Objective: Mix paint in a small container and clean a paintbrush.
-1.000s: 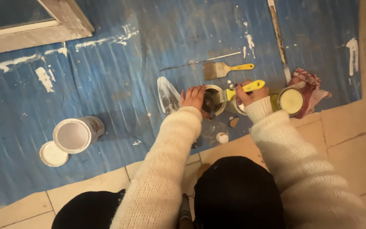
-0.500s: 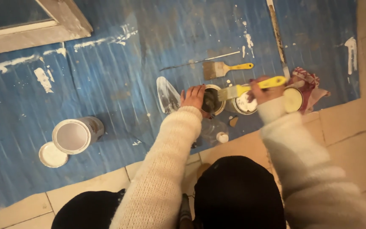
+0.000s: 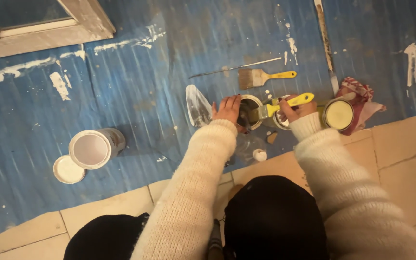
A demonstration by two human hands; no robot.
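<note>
My left hand (image 3: 227, 109) grips the rim of a small open paint can (image 3: 253, 109) standing on the blue floor sheet. My right hand (image 3: 295, 110) holds a paintbrush with a yellow handle (image 3: 285, 104), its bristles dipped into that can. A second open tin (image 3: 281, 121) sits partly hidden under my right hand. Right of it lies a round lid coated with pale yellow paint (image 3: 338, 114). Both arms wear cream knitted sleeves.
A second yellow-handled brush (image 3: 261, 76) lies beyond the can, with a thin stick (image 3: 232, 68) next to it. A white paint tin (image 3: 95, 147) lies tipped at left beside its lid (image 3: 68, 169). A red-and-white rag (image 3: 359, 94), a clear plastic piece (image 3: 198, 105), a small white cap (image 3: 259, 154), a window frame (image 3: 39, 29).
My right hand swung the brush from the tin on the right over to the can held by my left hand, and its bristles are now in it. The left hand stayed put.
</note>
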